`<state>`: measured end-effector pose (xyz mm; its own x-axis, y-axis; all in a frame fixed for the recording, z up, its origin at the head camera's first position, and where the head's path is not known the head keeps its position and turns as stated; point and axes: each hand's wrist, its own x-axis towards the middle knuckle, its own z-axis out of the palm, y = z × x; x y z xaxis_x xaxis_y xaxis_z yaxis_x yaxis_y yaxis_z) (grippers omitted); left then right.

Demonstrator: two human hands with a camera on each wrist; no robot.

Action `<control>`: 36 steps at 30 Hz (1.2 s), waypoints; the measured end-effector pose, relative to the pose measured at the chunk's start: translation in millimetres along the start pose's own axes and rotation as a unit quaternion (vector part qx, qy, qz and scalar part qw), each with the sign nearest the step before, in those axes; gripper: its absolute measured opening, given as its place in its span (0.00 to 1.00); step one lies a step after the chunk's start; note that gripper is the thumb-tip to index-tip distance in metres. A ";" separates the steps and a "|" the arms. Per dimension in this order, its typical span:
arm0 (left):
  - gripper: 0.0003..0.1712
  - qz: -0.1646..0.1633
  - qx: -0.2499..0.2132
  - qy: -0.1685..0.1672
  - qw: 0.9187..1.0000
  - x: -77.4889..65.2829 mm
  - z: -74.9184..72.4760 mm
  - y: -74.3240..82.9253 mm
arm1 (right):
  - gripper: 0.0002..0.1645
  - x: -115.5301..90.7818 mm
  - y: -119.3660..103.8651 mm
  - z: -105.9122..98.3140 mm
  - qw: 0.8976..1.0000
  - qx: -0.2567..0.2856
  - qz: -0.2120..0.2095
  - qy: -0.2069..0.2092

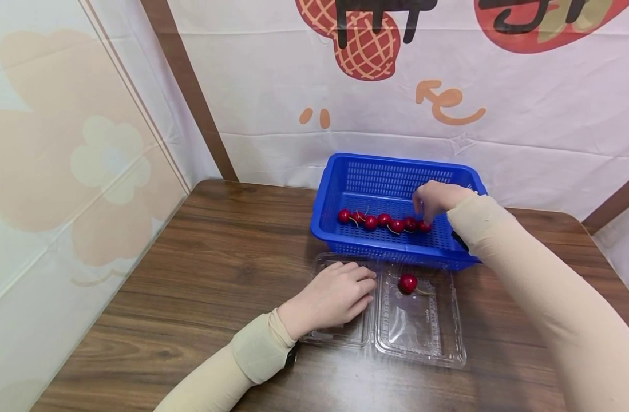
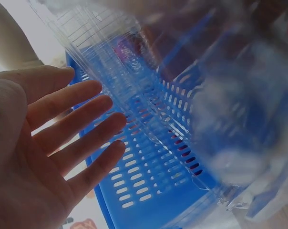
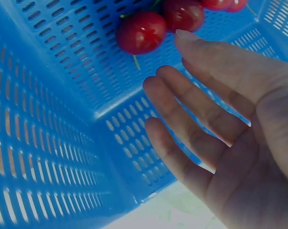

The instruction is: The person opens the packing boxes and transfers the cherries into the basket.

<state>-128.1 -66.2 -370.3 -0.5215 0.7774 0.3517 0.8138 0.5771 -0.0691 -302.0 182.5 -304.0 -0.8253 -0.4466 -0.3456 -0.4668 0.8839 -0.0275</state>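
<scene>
In the head view, my left hand (image 1: 339, 296) rests over the left half of a clear plastic clamshell box (image 1: 419, 332), fingers extended toward its middle fold. One cherry (image 1: 408, 283) with a stem lies in the box's right half. My right hand (image 1: 435, 199) reaches down into a blue plastic basket (image 1: 321, 200), beside the rightmost of a row of several red cherries (image 1: 371, 222). The right wrist view shows its fingers loosely bent and apart, with the thumb tip right at a dark cherry (image 3: 183, 14). Another cherry (image 3: 141, 32) lies just left of it.
The basket stands behind the clamshell box near the back edge of a brown wooden table (image 1: 190, 286). A printed cloth backdrop (image 1: 273, 74) hangs right behind the table, and another patterned cloth (image 1: 87, 143) borders the left side.
</scene>
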 end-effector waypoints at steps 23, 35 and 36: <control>0.12 0.006 0.002 0.014 1.000 0.8 2.0 0.7 | 0.07 -25.7 -14.5 -20.1 0.997 -0.006 -0.038 0.067; 0.13 0.002 -0.002 0.007 1.000 1.0 2.3 0.6 | 0.04 -52.5 -28.4 -23.0 0.983 0.014 -0.103 0.149; 0.12 0.002 -0.002 0.009 1.000 1.0 2.2 0.6 | 0.04 -54.4 -29.3 -22.9 0.982 0.016 -0.106 0.155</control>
<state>-128.7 -64.4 -372.1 -0.5130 0.7758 0.3674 0.8172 0.5723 -0.0677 -250.7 177.7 -262.8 -0.7697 -0.6378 -0.0258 -0.6329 0.7678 -0.0997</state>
